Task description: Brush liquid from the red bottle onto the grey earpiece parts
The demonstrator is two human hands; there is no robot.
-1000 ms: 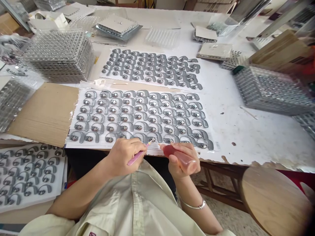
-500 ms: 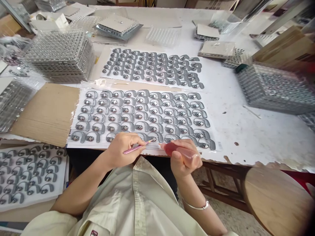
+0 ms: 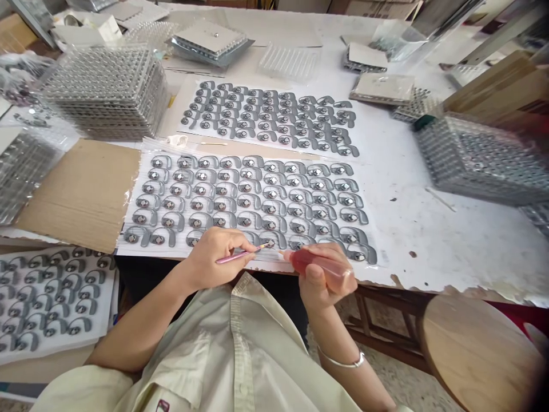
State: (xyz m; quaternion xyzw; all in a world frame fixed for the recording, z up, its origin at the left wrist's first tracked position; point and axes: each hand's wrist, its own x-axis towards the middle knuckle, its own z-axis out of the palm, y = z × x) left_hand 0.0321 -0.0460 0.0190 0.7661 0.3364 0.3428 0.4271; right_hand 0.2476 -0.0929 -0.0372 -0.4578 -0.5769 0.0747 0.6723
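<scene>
My left hand (image 3: 218, 256) pinches a slim pink pen-like stick (image 3: 234, 257), its pale tip touching or just beside a grey hook-shaped piece (image 3: 281, 238) in the nearest row. Wrapped in my right hand (image 3: 321, 280) is a squeeze bottle (image 3: 323, 269) of reddish liquid, tilted with its narrow nozzle pointing left at the same piece. Whether the nozzle touches it I cannot tell. Several such pieces, each with a round metallic part at one end, lie in rows on a white sheet (image 3: 369, 229) along the table's front edge. My left hand hides part of the nearest row.
Farther back lies a second sheet (image 3: 186, 91) of similar pieces. Stacked clear trays stand at left (image 3: 103, 91) and right (image 3: 480, 160). Brown cardboard (image 3: 81, 194) lies left of the near sheet. Another loaded sheet (image 3: 51, 349) sits lower left, and a round wooden stool (image 3: 484, 355) lower right.
The bottle in my right hand has shifted slightly right, its nozzle a little farther from the stick's tip. My left hand stays almost in place. The whole view has moved slightly.
</scene>
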